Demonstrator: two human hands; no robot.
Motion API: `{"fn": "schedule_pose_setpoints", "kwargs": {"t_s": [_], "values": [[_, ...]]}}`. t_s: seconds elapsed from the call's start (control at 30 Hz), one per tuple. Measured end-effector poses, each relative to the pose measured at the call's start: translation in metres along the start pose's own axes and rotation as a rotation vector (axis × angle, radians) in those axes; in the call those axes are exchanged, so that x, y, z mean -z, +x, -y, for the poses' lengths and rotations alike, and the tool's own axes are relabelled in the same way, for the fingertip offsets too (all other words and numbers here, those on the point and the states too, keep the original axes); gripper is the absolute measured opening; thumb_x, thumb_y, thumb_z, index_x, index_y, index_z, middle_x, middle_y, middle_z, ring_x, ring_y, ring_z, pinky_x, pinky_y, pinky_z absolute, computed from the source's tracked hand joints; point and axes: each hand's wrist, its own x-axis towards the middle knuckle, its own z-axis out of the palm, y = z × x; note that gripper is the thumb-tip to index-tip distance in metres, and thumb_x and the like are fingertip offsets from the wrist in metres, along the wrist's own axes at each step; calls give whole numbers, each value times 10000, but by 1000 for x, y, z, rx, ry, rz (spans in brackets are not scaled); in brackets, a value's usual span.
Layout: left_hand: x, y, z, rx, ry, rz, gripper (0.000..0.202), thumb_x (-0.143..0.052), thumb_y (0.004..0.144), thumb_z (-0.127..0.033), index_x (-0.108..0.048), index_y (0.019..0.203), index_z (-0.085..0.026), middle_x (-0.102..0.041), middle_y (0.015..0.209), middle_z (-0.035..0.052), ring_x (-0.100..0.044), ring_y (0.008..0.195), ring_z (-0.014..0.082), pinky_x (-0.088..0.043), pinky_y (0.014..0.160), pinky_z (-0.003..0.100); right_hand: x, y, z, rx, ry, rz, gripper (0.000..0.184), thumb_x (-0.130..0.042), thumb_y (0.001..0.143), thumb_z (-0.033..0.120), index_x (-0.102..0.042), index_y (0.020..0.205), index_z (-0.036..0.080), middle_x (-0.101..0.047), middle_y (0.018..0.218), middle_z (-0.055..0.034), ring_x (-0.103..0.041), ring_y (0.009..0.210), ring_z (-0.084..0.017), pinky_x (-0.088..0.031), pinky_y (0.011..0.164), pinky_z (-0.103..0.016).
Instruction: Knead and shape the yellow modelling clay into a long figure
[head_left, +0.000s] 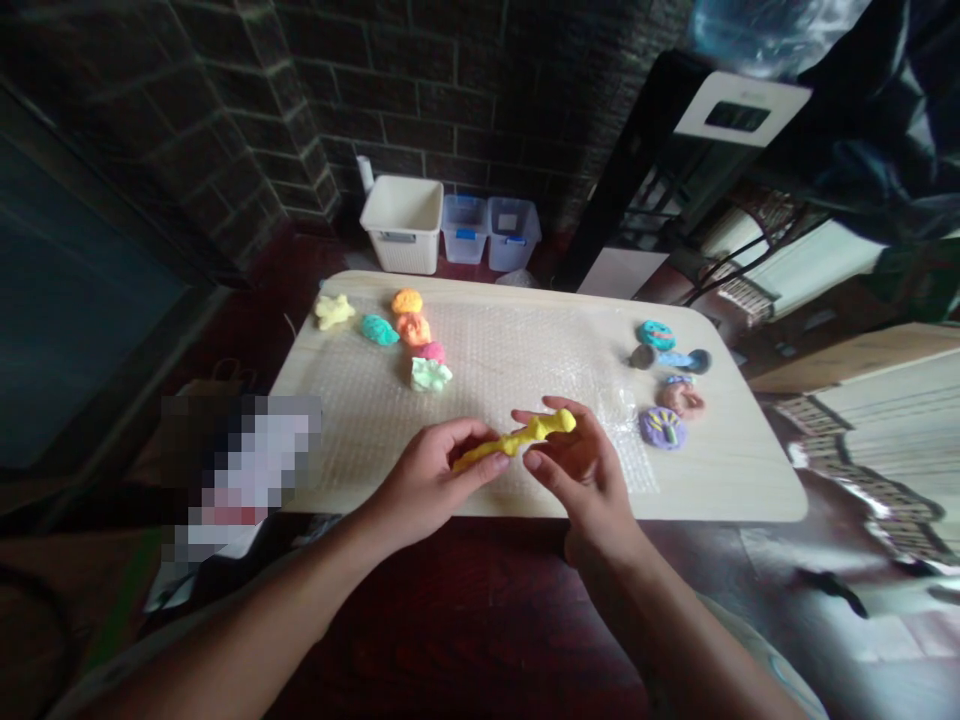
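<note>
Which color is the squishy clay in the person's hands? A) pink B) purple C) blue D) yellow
D. The yellow modeling clay stretched between the left hand and the right hand is bright yellow.

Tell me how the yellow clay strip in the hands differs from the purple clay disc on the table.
The yellow clay strip is long and uneven, while the purple clay disc is round and flat. The strip is held between the left hand and right hand, while the disc lies on the table. The strip is plain yellow, while the disc has yellow-green marks on top. Both look like soft modelling clay.
</note>
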Motion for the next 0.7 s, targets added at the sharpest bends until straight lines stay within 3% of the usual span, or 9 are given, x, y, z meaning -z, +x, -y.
{"fn": "schedule_pose_setpoints", "kwargs": {"t_s": [0.07,0.1,0.23,0.3,0.43,0.6,0.7], "values": [[4,-3,-1,-13,146,-29,150,-740,920,-320,-727,969,-179,-743,880,29,-690,802,178,-525,683,265,7,2,6,21,-30,16,705,-842,886,300,-476,1485,368,-682,1368,-98,-745,1051,-226,-645,900,-418],[6,-5,-2,-22,205,-37,123,-745,906,-288,-721,964,-182,-746,881,25,-697,807,181,-526,687,265,11,3,8,29,-67,40,725,-842,885,295,-476,1506,371,-670,1381,-100,-743,1026,-219,-645,890,-409],[7,-7,-5,-102,227,-46,158,-727,899,-228,-699,1050,-191,-769,966,39,-736,890,193,-562,772,286,17,4,11,20,-235,141,336,-805,919,279,-720,1243,250,-761,1156,-97,-744,918,-201,-636,823,-348],[7,-5,-8,-122,205,-44,213,-723,909,-254,-702,1112,-192,-779,1018,56,-745,936,205,-572,811,303,17,3,9,7,-280,137,226,-795,925,284,-749,1136,217,-779,1008,-79,-743,842,-191,-628,765,-322],[8,-2,-11,-106,234,-1,195,-720,930,-324,-743,1063,-183,-783,982,43,-736,908,193,-553,789,281,16,1,6,26,-393,119,165,-776,931,293,-748,1069,206,-780,940,-77,-722,806,-191,-599,717,-301],[5,-3,-8,-105,259,4,98,-694,919,-207,-739,1000,-176,-773,908,14,-720,817,156,-529,718,242,14,0,7,-40,-439,144,184,-780,914,317,-760,1048,193,-787,907,-87,-716,763,-193,-581,660,-287],[3,-5,-3,-180,365,-21,114,-697,905,-153,-742,1003,-191,-782,925,10,-724,820,157,-529,724,250,12,0,8,-139,-422,151,243,-809,887,362,-769,1029,168,-778,804,-80,-715,692,-190,-572,618,-282]]}}
